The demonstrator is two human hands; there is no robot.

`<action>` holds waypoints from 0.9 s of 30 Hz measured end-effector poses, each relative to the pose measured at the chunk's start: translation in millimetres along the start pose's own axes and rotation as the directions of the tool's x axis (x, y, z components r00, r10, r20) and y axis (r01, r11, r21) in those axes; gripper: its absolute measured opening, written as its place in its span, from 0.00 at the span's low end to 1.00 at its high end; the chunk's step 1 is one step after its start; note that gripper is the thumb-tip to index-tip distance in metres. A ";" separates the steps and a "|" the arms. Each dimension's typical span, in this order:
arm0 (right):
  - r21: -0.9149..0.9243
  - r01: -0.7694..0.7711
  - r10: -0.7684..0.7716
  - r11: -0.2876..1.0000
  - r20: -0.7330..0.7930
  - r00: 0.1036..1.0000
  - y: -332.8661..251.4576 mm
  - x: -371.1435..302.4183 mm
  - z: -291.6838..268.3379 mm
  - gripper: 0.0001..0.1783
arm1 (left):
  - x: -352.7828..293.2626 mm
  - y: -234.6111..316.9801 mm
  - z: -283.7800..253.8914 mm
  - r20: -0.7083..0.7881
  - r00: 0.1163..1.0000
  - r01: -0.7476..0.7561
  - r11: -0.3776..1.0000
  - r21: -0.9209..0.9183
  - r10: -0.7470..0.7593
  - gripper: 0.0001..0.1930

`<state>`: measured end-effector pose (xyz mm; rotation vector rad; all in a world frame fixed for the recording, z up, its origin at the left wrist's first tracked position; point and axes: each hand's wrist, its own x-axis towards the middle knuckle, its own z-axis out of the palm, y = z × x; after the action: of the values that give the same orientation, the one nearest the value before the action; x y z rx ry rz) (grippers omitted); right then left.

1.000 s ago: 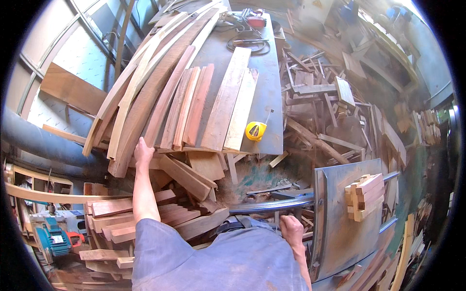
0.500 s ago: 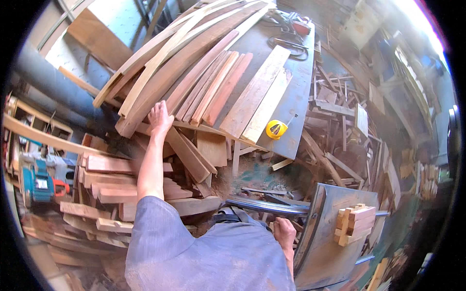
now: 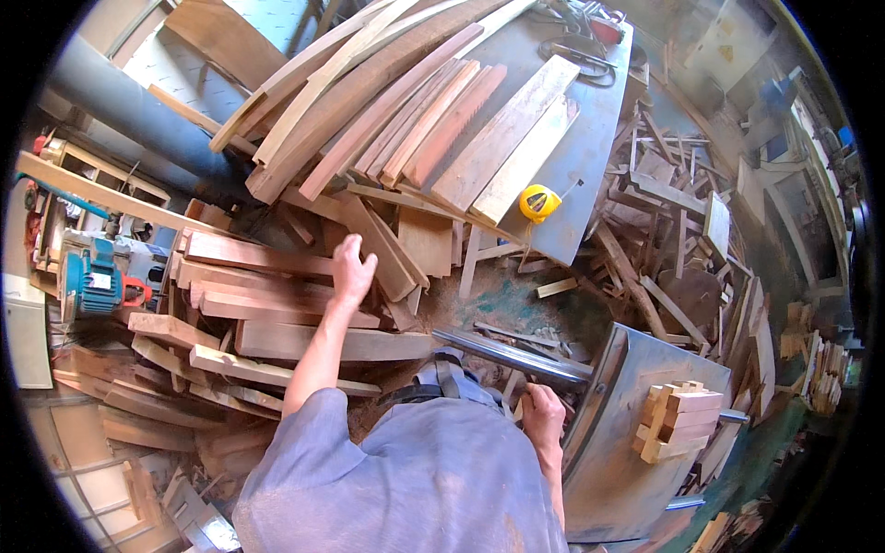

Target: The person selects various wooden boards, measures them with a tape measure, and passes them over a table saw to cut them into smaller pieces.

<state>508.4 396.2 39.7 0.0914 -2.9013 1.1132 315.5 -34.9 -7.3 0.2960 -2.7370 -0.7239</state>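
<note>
Stacked timber planks [image 3: 267,309] at left: likely stiff, hefty, rough; grip best around right ends. Left hand [image 3: 353,272] just beside those ends, fingers loosely parted, empty. Right hand [image 3: 542,413] near metal rail [image 3: 512,354], fingers curled; cannot tell whether holding anything.

Pale wall sheeting [image 3: 161,60] behind a thick grey pipe [image 3: 138,109], a grey tabletop [image 3: 587,138] and dusty, green-patched floor [image 3: 501,310]
</note>
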 end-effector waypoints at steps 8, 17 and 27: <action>0.050 0.032 -0.037 0.998 0.088 0.995 18.0 -12.8 2.0 0.10 | -127.0 31.6 17.5 0.276 0.943 0.217 0.973 -0.084 -0.187 0.21; -0.004 0.061 -0.061 0.998 0.083 0.995 31.9 -15.8 -6.5 0.09 | -166.3 53.4 45.7 0.450 0.875 0.283 0.943 -0.176 -0.178 0.22; -0.044 0.016 -0.011 0.999 0.106 0.994 23.0 15.9 4.7 0.10 | -43.7 37.3 26.7 0.170 0.973 0.189 0.957 -0.221 -0.153 0.27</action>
<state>491.0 409.4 21.7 0.1735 -3.0114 1.0732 343.0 20.7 -20.4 0.4455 -2.7504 -1.1525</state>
